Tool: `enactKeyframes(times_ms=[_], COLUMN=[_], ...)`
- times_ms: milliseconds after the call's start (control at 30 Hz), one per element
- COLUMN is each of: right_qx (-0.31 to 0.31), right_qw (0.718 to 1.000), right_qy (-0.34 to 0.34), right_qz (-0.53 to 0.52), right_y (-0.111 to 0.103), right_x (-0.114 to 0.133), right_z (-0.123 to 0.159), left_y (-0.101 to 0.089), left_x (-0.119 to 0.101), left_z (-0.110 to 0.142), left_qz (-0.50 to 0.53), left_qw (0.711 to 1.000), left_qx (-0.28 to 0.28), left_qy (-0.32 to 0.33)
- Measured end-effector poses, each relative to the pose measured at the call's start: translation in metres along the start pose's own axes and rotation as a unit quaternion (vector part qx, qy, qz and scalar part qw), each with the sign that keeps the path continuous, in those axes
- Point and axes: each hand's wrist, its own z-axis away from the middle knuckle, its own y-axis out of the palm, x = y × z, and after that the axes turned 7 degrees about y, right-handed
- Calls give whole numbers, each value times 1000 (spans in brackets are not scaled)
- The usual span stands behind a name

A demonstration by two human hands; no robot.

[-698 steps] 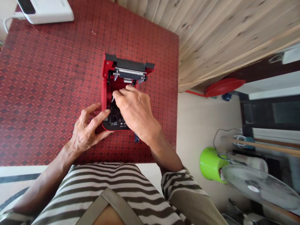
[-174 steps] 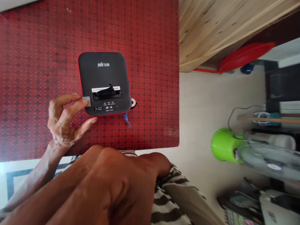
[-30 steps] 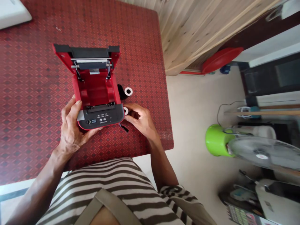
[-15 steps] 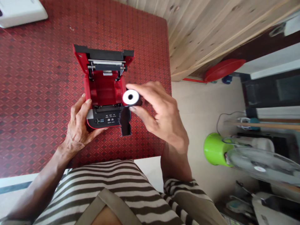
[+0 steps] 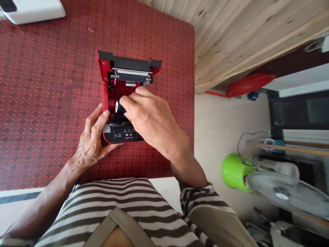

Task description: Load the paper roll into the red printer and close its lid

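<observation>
Head view: right fingers [image 5: 127,103] are pinching the roll [image 5: 120,108], left fingers [image 5: 99,124] bracing the printer [image 5: 123,135]; loose film [image 5: 117,122] could be snagging.

The shirt [image 5: 123,199] is striped white and olive — plain V-shaped collar [image 5: 131,229], striped-edged right sleeve [image 5: 197,199].

Printer [image 5: 120,138] on bench [image 5: 51,85]; raised lid [image 5: 131,63] along its rear. Roll [image 5: 117,107] inside printer, in grip of right hand [image 5: 154,120]. Left hand [image 5: 89,140] against printer's near left corner. Boxy device [image 5: 42,11] at bench's far left. Beyond bench's right edge: bucket [image 5: 233,171], fan [image 5: 288,192] right of it.
</observation>
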Motion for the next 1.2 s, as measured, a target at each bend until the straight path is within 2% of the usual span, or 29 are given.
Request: enactKeyframes(times_ms=[100,267,433,567,733,867,933,1067,1200], right_qx=[9,-17,13,19,31,7,-8,-64,-121], right_qw=[1000,999,999,998,997,994,990,983,971], right_qy=[7,30,29,46,46,-4,-39,-74,-75], right_qz=[10,21,6,-30,-46,-111,-137,-153,-193], right_y=[10,23,32,36,19,6,8,25,42], right_x=[-1,-4,-14,-18,-13,-14,-15,-15,-16], right_z=[-10,-25,-36,-38,-23,6,21,39,41], left_y=[1,-1,-5,-3,3,-1,-8,-32,-53], left_x=[2,3,2,2,2,2,3,6,12], left_z=[2,1,-1,1,1,2,1,-21,-76], left_qz=[-18,-21,-13,-12,-3,-14,23,72,48], left_qw=[1000,1000,999,1000,1000,1000,999,997,998], left_qx=[8,20,40,28,4,17,25,-2,-29], left_qy=[-2,1,7,0,-12,5,2,-21,32])
